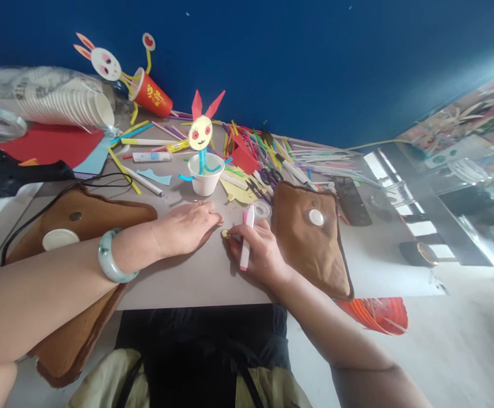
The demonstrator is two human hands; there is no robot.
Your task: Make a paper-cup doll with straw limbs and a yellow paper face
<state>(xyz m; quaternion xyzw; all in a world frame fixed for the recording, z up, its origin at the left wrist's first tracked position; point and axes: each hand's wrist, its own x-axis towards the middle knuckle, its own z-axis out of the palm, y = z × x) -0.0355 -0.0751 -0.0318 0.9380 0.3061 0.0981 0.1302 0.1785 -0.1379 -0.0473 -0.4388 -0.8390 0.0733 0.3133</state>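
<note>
My right hand is closed around a white and pink marker, which stands almost upright in the grip. At the same hand's fingertips is a small yellow paper disc, just above or on the table. My left hand rests on the tabletop to the left of the disc, its fingers curled together; whatever they hold, if anything, is hidden. Behind both hands stands a white paper cup with blue pipe-cleaner arms and a yellow paper face with red ears.
Brown hot-water pouches lie on both sides, one near my right hand. A roll of clear tape, scissors and many pipe cleaners lie behind. A glue gun is at left, a red rabbit cup at the wall.
</note>
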